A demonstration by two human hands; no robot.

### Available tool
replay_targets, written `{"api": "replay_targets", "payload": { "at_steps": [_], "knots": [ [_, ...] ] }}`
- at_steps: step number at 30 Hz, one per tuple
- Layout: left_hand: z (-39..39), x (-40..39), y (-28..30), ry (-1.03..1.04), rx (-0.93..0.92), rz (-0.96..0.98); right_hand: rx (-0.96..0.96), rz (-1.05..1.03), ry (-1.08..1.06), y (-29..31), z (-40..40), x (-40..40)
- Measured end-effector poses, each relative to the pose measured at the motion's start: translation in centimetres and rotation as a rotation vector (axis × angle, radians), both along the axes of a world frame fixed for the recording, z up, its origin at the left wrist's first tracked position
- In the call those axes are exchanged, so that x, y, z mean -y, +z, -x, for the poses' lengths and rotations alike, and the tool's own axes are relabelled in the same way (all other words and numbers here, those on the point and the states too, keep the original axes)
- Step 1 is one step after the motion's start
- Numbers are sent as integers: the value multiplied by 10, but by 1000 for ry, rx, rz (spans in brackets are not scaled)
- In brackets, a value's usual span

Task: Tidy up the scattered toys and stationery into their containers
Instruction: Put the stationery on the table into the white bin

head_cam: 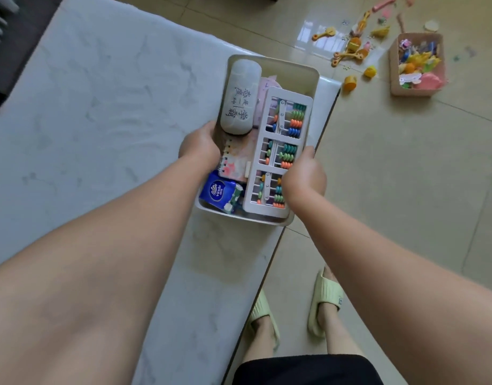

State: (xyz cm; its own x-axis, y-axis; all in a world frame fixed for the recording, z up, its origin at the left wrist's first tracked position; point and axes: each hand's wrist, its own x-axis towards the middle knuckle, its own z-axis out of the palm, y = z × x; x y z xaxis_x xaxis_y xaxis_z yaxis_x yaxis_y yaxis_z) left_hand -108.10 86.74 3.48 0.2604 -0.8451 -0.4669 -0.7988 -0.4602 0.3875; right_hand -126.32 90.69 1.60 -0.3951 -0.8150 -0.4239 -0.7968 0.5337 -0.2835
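Marble-look table top [86, 112] is filling the left side, w/ beige floor tiles [392, 176] to the right. White tray [311, 79] is sitting at the table's right edge, both hands gripping it. Left hand [199, 144] is curling over the tray's left wall; right hand [304, 179] is wrapping the right wall, thumb lying on the abacus [283, 151]. Inside the tray: grey case [240, 95] w/ printed characters at top left, spiral notebook [236, 162] under it, blue tissue pack [219, 191] at the near corner. Across the floor, yellow and orange toys [353, 48] are lying scattered beside a pink basket [394, 79] holding more toys. Green slippers [325, 304] are showing below.
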Motion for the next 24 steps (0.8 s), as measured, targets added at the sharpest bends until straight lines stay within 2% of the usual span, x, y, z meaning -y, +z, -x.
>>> {"api": "replay_targets", "payload": {
  "at_steps": [5,18,22,24],
  "knots": [
    [-11,8,-7,-80,-39,-21,64,-21,-118,-2,-4,-14],
    [-7,12,-12,-188,-3,23,114,-62,-237,2,-15,-18],
    [7,13,-4,35,-69,96,115,-74,-203,6,-13,-19],
    [14,18,5,99,-30,167,145,-45,-193,10,-9,-18]
  ]
}}
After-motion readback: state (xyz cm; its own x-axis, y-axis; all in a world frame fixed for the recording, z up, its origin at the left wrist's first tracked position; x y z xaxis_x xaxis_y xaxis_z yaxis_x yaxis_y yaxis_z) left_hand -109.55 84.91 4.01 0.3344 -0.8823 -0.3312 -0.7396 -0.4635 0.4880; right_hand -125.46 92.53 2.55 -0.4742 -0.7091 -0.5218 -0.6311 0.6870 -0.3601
